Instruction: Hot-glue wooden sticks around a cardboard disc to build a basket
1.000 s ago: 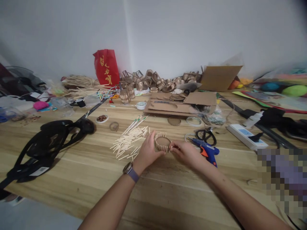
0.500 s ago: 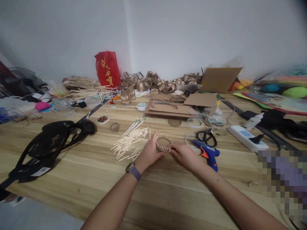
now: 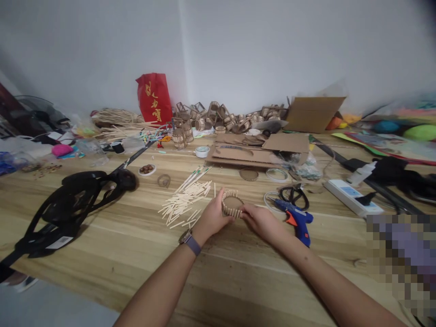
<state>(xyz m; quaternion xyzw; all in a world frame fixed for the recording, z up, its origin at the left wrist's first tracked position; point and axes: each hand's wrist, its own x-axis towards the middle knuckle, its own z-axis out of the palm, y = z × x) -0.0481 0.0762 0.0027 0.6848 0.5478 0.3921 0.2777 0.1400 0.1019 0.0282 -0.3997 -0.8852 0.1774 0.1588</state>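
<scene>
Between my hands is a small round basket (image 3: 232, 212), a brown ring lined with short pale wooden sticks, its open side facing me. My left hand (image 3: 214, 215) wraps around its left side, with the thumb along the lower edge. At the lower right edge, the fingers of my right hand (image 3: 258, 220) are pinched together on the rim; whether a loose stick is also between them I cannot make out. A pile of short wooden sticks (image 3: 185, 200) lies just left of my left hand. To the right rests a blue glue gun (image 3: 299, 221) with an orange trigger.
Cardboard sheets (image 3: 238, 156) lie beyond my hands, with many finished small baskets (image 3: 225, 119) heaped behind. A black bag (image 3: 68, 209) is at left, near a dish of brown beads (image 3: 147, 170). A white power strip (image 3: 352, 198) stands at right; a red bag (image 3: 155, 97) leans against the wall.
The view has shifted very slightly. Both hands keep their hold on the small basket, with almost no movement.
</scene>
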